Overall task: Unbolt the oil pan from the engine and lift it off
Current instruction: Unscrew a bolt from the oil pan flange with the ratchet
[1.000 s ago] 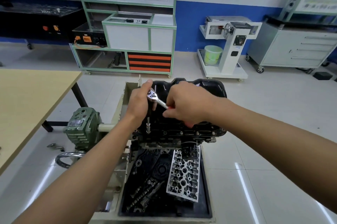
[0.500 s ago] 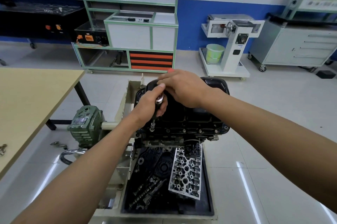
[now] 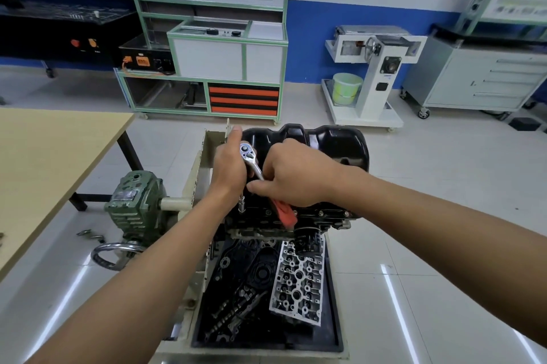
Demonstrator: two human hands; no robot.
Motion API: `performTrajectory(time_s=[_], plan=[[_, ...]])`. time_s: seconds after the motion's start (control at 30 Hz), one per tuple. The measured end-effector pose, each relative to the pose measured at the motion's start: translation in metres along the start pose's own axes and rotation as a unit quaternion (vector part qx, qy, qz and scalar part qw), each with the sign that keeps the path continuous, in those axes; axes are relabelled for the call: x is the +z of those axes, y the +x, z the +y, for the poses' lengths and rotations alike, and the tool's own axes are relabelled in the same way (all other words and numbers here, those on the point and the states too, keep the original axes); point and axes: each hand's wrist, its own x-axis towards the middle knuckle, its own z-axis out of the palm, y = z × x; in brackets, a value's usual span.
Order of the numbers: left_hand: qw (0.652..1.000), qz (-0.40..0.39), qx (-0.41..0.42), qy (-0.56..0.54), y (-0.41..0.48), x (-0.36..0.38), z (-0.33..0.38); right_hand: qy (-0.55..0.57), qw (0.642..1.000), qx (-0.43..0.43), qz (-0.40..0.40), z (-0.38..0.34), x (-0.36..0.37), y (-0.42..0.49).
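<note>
Your left hand point(image 3: 229, 165) sits at the head of the ratchet point(image 3: 248, 152). Its fingers curl round the neck just under the chromed head, and the thumb is straight and points up along the left end of the oil pan point(image 3: 325, 141). Your right hand point(image 3: 299, 174) is closed round the ratchet's handle. The knuckles face up, the fingers wrap fully, and the red grip point(image 3: 284, 211) sticks out below the palm toward you. From the head a socket extension point(image 3: 241, 204) drops roughly upright to the pan's near-left flange. The socket end meets the flange edge, but the bolt under it is too small to make out. The oil pan is black and glossy and sits seated on top of the inverted engine point(image 3: 322, 214), which is held on the stand, with flange bolts visible along the near edge. A black oil filter point(image 3: 306, 241) hangs off the engine's front, just below your right wrist. Under the engine, the stand's tray point(image 3: 334, 334) holds a grey cylinder head point(image 3: 299, 278) and dark camshafts point(image 3: 236, 304). To the left are the stand's green gearbox point(image 3: 136, 201) and, further left, a wooden table point(image 3: 44, 150).
</note>
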Motion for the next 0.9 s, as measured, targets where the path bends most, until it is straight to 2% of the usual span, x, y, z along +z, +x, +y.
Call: performTrajectory(time_s=[0.07,0.13,0.27,0.37,0.53,0.73,0.9], plan=[[0.999,-0.029,0.008,0.015,0.003,-0.005,0.003,0.007,1.0,0.004,-0.03,0.008,-0.008,0.004],[0.993,-0.112,0.016,0.045,0.004,-0.013,0.006,-0.052,0.998,0.005,-0.043,0.015,-0.017,0.009],[0.953,-0.288,-0.007,0.097,0.005,-0.022,0.008,-0.241,0.97,-0.018,0.036,0.024,-0.022,0.024],[0.934,-0.342,-0.005,0.105,0.004,-0.016,0.005,-0.226,0.97,-0.063,0.059,0.029,-0.016,0.04],[0.969,-0.237,0.014,0.065,0.001,-0.011,-0.001,-0.137,0.979,-0.122,0.086,0.033,-0.003,0.045],[0.994,-0.091,0.02,0.065,-0.002,-0.007,0.001,-0.212,0.974,-0.026,0.076,0.038,-0.004,0.03],[0.996,-0.002,0.057,0.065,-0.004,0.002,0.0,-0.098,0.995,0.023,0.028,0.017,-0.004,0.007]])
